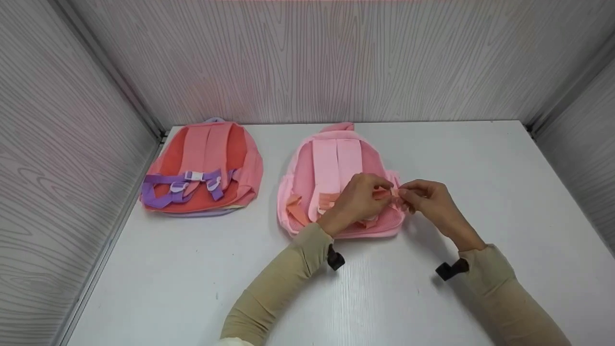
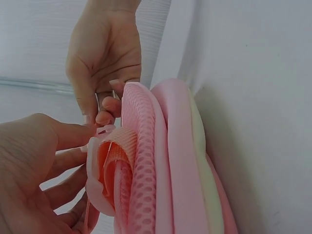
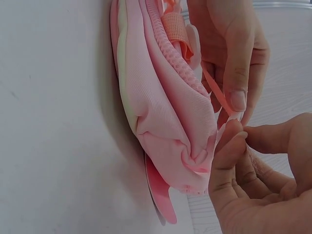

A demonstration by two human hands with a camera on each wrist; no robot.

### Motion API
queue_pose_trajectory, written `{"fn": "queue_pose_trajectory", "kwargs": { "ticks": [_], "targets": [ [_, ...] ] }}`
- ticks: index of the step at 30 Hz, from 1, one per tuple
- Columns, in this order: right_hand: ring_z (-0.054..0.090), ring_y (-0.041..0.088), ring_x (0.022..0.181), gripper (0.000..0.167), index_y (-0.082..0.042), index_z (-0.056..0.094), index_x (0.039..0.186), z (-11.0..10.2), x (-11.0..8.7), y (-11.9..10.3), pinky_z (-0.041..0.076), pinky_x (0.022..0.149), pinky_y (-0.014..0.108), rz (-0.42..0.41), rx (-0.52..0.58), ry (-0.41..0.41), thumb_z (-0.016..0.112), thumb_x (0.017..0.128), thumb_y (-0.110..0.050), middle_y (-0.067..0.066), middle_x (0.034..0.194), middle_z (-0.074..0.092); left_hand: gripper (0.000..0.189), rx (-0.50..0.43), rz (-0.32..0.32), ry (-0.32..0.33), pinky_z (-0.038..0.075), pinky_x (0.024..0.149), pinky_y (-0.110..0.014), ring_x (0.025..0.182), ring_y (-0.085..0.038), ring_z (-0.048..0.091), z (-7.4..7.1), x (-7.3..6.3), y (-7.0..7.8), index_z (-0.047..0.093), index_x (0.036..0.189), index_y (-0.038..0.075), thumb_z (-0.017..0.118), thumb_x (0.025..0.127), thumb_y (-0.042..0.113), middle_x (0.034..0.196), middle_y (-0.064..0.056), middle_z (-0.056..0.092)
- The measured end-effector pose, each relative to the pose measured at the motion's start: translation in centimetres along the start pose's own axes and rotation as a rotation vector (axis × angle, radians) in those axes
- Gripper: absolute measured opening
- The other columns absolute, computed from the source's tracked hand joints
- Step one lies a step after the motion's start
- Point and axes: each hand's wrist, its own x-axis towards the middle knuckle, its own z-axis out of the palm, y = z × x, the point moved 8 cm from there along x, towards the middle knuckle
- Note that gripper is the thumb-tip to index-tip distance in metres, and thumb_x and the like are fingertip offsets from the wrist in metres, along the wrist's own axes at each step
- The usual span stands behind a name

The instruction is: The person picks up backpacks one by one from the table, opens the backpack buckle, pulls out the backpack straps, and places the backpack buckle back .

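Note:
A pink backpack (image 1: 300, 166) lies on the table with its padded shoulder straps (image 1: 326, 158) facing up. Over its lower right part, my left hand (image 1: 359, 199) pinches an orange webbing strap (image 3: 217, 87) between thumb and fingers. Close against it, at the bag's right edge, my right hand (image 1: 435, 204) pinches a small pale buckle (image 3: 235, 116), mostly covered by the fingertips. The two hands' fingertips nearly meet there. In the left wrist view, a looped orange strap (image 2: 124, 141) and a pale plastic slider (image 2: 92, 168) stand beside the left fingers.
A second backpack (image 1: 192, 144), coral and red, lies to the left with purple straps (image 1: 163, 192) and white buckles across its lower back. Both bags rest on a white table (image 1: 163, 269). Wood-grain panels (image 1: 307, 62) close in the back and sides.

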Motion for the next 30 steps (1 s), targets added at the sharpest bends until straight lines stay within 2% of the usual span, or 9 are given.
{"fn": "queue_pose_trajectory", "kwargs": {
  "ticks": [4, 9, 13, 18, 20, 25, 30],
  "targets": [
    [0.069, 0.01, 0.078, 0.034, 0.011, 0.068, 0.121, 0.0, 0.1, 0.0, 0.056, 0.069, 0.023, -0.005, -0.006, 0.002, 0.07, 0.105, -0.019, 0.002, 0.091, 0.078, 0.028, 0.009, -0.02, 0.002, 0.056, 0.096, -0.023, 0.102, -0.008, 0.066, 0.2, 0.0, -0.2, 0.08, 0.126, 0.011, 0.077, 0.099, 0.018, 0.119, -0.001, 0.077],
    [0.068, 0.011, 0.077, 0.034, 0.011, 0.069, 0.121, -0.1, 0.1, 0.1, 0.055, 0.069, 0.023, 0.003, -0.013, 0.005, 0.07, 0.105, -0.019, 0.003, 0.091, 0.077, 0.03, 0.019, -0.036, -0.001, 0.056, 0.101, -0.029, 0.108, -0.012, 0.066, 0.2, -0.2, -0.4, 0.079, 0.129, 0.012, 0.076, 0.1, 0.019, 0.121, -0.002, 0.077],
    [0.067, 0.011, 0.078, 0.033, 0.01, 0.069, 0.122, 0.0, 0.1, 0.2, 0.055, 0.069, 0.023, 0.009, -0.019, 0.006, 0.07, 0.105, -0.019, 0.002, 0.091, 0.077, 0.028, 0.047, -0.036, -0.008, 0.054, 0.098, -0.028, 0.107, -0.017, 0.065, 0.1, -0.3, -0.6, 0.08, 0.127, 0.014, 0.075, 0.1, 0.019, 0.119, 0.0, 0.077],
    [0.068, 0.01, 0.078, 0.033, 0.01, 0.07, 0.121, 0.1, 0.1, 0.3, 0.055, 0.069, 0.023, 0.01, -0.026, 0.006, 0.071, 0.105, -0.018, 0.003, 0.091, 0.077, 0.027, 0.112, -0.006, 0.006, 0.052, 0.098, -0.028, 0.103, -0.015, 0.064, -0.2, -0.4, -0.7, 0.082, 0.123, 0.013, 0.077, 0.098, 0.018, 0.118, 0.0, 0.079],
    [0.068, 0.01, 0.078, 0.031, 0.01, 0.07, 0.12, 0.1, 0.1, 0.3, 0.055, 0.069, 0.023, 0.008, -0.032, 0.008, 0.07, 0.105, -0.017, 0.004, 0.092, 0.077, 0.027, 0.129, -0.013, 0.01, 0.052, 0.102, -0.03, 0.106, -0.014, 0.064, -0.3, -0.5, -0.8, 0.082, 0.123, 0.013, 0.078, 0.097, 0.018, 0.12, 0.0, 0.078],
    [0.067, 0.01, 0.077, 0.031, 0.01, 0.07, 0.121, 0.1, 0.2, 0.4, 0.056, 0.069, 0.023, 0.008, -0.046, 0.003, 0.07, 0.105, -0.017, 0.004, 0.092, 0.077, 0.027, 0.173, -0.045, 0.0, 0.051, 0.1, -0.033, 0.108, -0.016, 0.063, -0.3, -0.6, -1.0, 0.083, 0.12, 0.014, 0.081, 0.094, 0.021, 0.118, 0.001, 0.078],
    [0.065, 0.009, 0.077, 0.033, 0.008, 0.071, 0.123, 0.0, 0.3, 0.6, 0.056, 0.069, 0.022, 0.015, -0.083, 0.003, 0.071, 0.105, -0.02, 0.0, 0.091, 0.074, 0.031, 0.152, -0.101, -0.023, 0.051, 0.104, -0.034, 0.113, -0.017, 0.062, -0.5, -0.7, -1.3, 0.082, 0.123, 0.014, 0.081, 0.094, 0.025, 0.122, 0.002, 0.077]
  ]
}}
